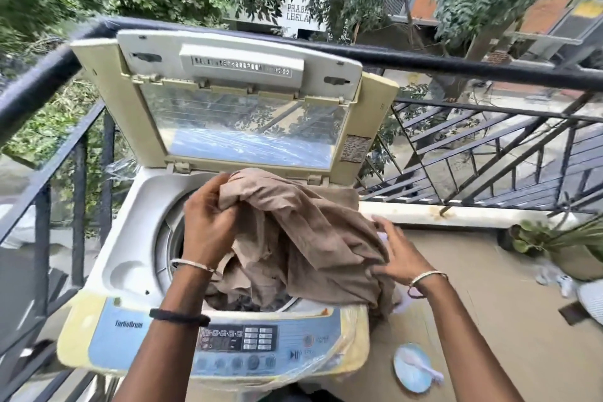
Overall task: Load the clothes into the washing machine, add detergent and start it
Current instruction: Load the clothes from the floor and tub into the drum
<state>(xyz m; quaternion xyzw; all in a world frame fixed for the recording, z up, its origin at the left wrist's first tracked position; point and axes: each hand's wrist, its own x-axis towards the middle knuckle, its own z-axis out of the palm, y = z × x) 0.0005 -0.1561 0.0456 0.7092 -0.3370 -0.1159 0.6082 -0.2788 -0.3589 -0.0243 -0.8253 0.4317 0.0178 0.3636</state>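
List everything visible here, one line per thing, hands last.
washing machine: one, white and yellowed, centre, lid raised
beige garment: one, draped over the drum opening and right rim
dark clothes: some, inside drum
control panel: one, pale blue, front edge
railing: one, black, behind machine
potted plant: one, green, right
blue dish: one, on the floor, lower right
left hand: gripping garment
right hand: resting on garment

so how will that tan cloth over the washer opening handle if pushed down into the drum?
The tan cloth is probably floppy: it folds and sags over the washing machine rim. Likely light, since the left hand bunches it easily. It may snag or trail, as one end hangs outside near the right hand.
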